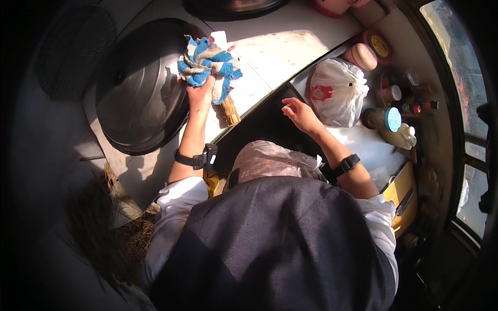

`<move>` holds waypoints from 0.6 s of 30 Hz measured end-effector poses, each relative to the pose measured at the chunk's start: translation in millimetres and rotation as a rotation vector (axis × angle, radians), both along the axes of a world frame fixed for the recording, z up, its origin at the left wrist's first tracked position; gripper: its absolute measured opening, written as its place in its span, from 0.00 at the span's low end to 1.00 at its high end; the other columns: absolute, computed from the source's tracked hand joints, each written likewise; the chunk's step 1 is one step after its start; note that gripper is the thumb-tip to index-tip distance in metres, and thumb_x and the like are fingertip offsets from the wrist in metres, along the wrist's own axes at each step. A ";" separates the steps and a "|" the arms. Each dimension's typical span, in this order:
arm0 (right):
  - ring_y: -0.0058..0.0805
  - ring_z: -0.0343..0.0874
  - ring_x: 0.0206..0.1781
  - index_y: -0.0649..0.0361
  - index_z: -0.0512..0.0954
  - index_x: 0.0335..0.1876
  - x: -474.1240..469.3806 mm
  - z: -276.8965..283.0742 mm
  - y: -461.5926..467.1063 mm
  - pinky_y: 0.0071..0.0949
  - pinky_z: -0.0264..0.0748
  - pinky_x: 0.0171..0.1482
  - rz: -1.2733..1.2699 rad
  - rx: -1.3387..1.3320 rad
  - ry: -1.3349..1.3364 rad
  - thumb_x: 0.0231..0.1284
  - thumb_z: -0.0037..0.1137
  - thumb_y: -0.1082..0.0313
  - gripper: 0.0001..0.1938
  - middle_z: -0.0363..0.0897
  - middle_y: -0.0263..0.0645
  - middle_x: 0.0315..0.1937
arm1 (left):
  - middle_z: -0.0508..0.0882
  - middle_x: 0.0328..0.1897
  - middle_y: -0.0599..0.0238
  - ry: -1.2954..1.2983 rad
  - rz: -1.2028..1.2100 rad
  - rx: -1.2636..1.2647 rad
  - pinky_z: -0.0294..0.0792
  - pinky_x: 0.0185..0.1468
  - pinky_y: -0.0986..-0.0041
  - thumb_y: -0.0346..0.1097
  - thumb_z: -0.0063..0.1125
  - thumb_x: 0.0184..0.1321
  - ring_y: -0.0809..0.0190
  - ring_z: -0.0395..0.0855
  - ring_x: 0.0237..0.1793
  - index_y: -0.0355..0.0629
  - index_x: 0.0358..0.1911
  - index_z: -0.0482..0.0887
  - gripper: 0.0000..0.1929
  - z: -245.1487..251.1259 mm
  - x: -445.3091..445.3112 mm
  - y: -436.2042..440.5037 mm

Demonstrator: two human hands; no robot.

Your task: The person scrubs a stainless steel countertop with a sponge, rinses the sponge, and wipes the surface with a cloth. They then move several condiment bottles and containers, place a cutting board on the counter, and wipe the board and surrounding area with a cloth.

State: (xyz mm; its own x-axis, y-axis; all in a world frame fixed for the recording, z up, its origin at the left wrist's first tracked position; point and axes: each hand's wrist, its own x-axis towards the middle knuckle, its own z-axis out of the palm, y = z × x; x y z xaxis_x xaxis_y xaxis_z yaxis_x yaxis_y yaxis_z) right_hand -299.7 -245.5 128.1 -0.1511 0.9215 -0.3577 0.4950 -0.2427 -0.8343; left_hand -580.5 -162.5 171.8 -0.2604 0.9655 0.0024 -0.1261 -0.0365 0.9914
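Note:
My left hand grips a crumpled blue-and-white striped cloth over the pale tiled worktop. Just below the cloth shows the end of a bound straw brush; the cloth hides the rest. Left of that hand sits a large dark pan-like lid or wok, set in the worktop or resting on it, which I cannot tell. My right hand hangs in the air with loosely bent fingers and nothing in them. It is near a knotted white plastic bag with a red print.
At the right stand a blue-lidded jar, a pale plastic jug, a pinkish container and several bottles. A second dark round rim lies at the top, beside a pink vessel. Dry straw lies at lower left.

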 end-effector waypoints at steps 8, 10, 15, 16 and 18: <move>0.52 0.65 0.61 0.67 0.46 0.69 -153.5 -16.6 51.3 0.41 0.67 0.60 0.209 0.031 -0.272 0.52 0.59 0.46 0.48 0.62 0.59 0.58 | 0.82 0.41 0.66 0.222 0.076 -0.246 0.70 0.48 0.76 0.27 0.58 0.54 0.70 0.79 0.41 0.33 0.44 0.80 0.13 -11.8 -67.9 -102.2; 0.52 0.65 0.61 0.66 0.42 0.70 -175.8 -19.6 56.4 0.41 0.67 0.60 0.229 -0.021 -0.334 0.48 0.61 0.45 0.52 0.62 0.58 0.58 | 0.81 0.44 0.66 0.163 0.081 -0.245 0.69 0.51 0.75 0.27 0.58 0.53 0.69 0.78 0.44 0.33 0.46 0.79 0.15 -25.4 -76.1 -115.7; 0.52 0.68 0.57 0.68 0.47 0.66 -205.9 -25.7 64.2 0.41 0.68 0.57 0.181 -0.023 -0.373 0.48 0.59 0.47 0.47 0.66 0.58 0.53 | 0.80 0.46 0.67 0.117 0.009 -0.403 0.68 0.52 0.76 0.29 0.60 0.52 0.70 0.76 0.46 0.34 0.47 0.78 0.17 -48.0 -76.7 -126.1; 0.52 0.69 0.56 0.68 0.51 0.63 -205.2 -25.9 64.0 0.41 0.68 0.57 0.166 -0.037 -0.342 0.50 0.58 0.49 0.42 0.67 0.58 0.52 | 0.80 0.46 0.67 0.106 -0.019 -0.458 0.68 0.52 0.75 0.29 0.60 0.52 0.69 0.76 0.45 0.35 0.47 0.78 0.17 -47.1 -77.1 -126.2; 0.53 0.70 0.54 0.68 0.59 0.53 -194.1 -24.7 63.4 0.41 0.68 0.55 0.106 -0.063 -0.266 0.52 0.54 0.53 0.30 0.69 0.61 0.48 | 0.79 0.47 0.67 -0.004 -0.016 -0.317 0.67 0.53 0.75 0.31 0.60 0.54 0.69 0.77 0.46 0.36 0.49 0.77 0.18 -43.0 -76.1 -123.2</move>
State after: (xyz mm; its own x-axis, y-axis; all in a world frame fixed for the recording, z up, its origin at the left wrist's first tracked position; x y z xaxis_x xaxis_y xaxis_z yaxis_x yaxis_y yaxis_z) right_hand -493.8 -182.1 103.4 -0.1389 0.8801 -0.4541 0.7198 -0.2252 -0.6566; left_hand -656.6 -285.7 128.9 -0.2445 0.9220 -0.3003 -0.1282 0.2762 0.9525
